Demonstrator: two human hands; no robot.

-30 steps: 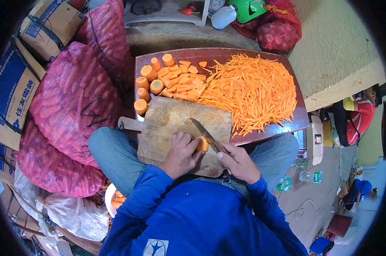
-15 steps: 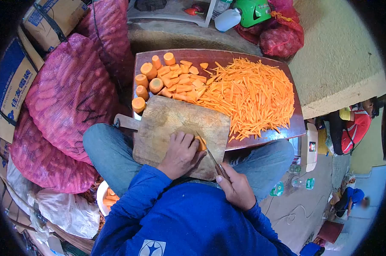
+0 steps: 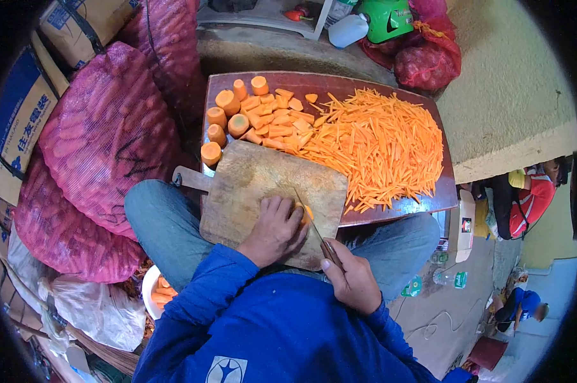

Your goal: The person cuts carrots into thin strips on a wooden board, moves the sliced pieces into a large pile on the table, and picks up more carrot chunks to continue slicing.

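A wooden cutting board (image 3: 244,191) lies over the near edge of a dark red table (image 3: 365,85). My left hand (image 3: 277,231) presses a small orange carrot piece (image 3: 308,212) against the board, its fingers curled and held together. In my right hand (image 3: 354,278) is a knife (image 3: 316,231), its blade resting at the carrot piece. Beyond the board sit several thick carrot chunks (image 3: 227,101) and flatter slices (image 3: 277,121). A big heap of thin carrot strips (image 3: 390,150) covers the right part of the table.
Pink mesh sacks of carrots (image 3: 110,137) and cardboard boxes (image 3: 30,121) stand at the left. A white bucket (image 3: 149,290) with carrots is beside my left leg. Plastic bottles (image 3: 412,286) lie on the floor at the right, where two other people are farther off.
The view has shifted slightly. Less of the carrot piece shows between my left fingers and the blade. Both hands keep nearly the same places.
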